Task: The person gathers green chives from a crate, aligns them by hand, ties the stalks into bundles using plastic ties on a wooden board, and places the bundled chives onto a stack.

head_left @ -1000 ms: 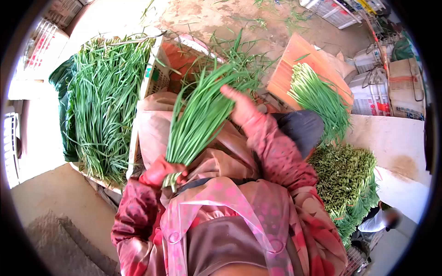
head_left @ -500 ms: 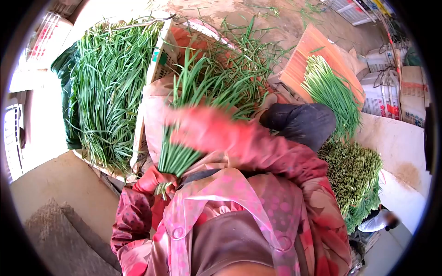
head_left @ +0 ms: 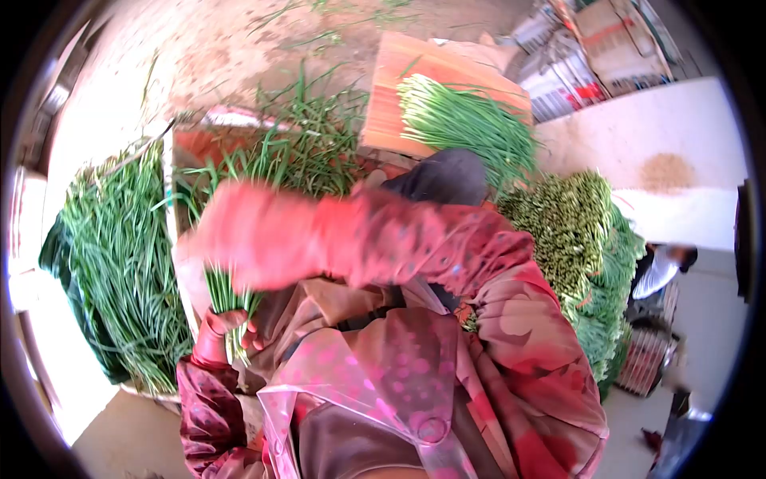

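Observation:
My left hand (head_left: 217,334), in a red glove, is closed round the pale stem ends of a bunch of green chives (head_left: 225,294). The bunch stands roughly upright, its leaves pointing away from me. My right hand (head_left: 235,235), also red-gloved, is across the middle of the bunch and smeared by motion. Its fingers do not show clearly, and it hides part of the leaves. Beyond it lie loose, tangled chive leaves (head_left: 315,136).
A crate (head_left: 171,207) heaped with long chives (head_left: 120,247) stands at my left. Ahead, an orange board (head_left: 385,100) bears trimmed chives (head_left: 467,124). Stacked bundles (head_left: 558,227) are at my right. Another person (head_left: 661,267) appears farther right, near a low white wall (head_left: 638,136).
The view has turned right, so the surroundings shift left. My right hand still sweeps over the bunch and now covers more of its leaves. My left hand keeps its hold.

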`<state>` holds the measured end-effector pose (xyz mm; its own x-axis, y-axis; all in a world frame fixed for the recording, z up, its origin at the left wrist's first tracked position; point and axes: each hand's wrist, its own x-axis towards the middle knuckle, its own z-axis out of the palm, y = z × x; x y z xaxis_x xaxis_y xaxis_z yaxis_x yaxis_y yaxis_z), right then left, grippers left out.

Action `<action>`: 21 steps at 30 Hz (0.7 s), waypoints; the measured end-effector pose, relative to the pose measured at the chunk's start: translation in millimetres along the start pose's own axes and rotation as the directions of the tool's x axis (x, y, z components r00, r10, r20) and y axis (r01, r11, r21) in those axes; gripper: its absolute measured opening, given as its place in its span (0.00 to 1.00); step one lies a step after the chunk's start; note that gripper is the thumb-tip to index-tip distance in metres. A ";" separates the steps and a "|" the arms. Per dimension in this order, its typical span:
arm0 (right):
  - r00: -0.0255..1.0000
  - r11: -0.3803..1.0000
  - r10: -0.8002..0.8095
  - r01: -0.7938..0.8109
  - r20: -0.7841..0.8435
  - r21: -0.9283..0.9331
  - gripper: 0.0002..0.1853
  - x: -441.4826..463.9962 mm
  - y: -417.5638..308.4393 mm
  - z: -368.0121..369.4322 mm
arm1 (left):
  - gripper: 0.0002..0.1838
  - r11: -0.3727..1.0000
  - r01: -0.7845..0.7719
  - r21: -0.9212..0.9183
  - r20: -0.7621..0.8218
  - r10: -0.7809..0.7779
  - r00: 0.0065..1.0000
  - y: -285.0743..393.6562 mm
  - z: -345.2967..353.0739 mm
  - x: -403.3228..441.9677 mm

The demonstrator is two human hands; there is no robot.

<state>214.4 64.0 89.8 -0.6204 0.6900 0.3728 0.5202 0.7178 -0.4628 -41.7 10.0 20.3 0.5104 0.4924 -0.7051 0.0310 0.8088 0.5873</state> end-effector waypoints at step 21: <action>0.939 0.802 0.331 -0.332 -0.094 -0.496 0.32 -242.1 -22.4 -76.0 | 0.13 0.572 0.103 0.814 0.392 -0.671 0.630 88.1 261.8 81.3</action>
<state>397.5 -112.0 71.1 -0.3553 0.8940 0.2728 0.9145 0.3930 -0.0966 227.5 37.1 118.8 0.6372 -0.3585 -0.6822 0.7697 0.2519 0.5866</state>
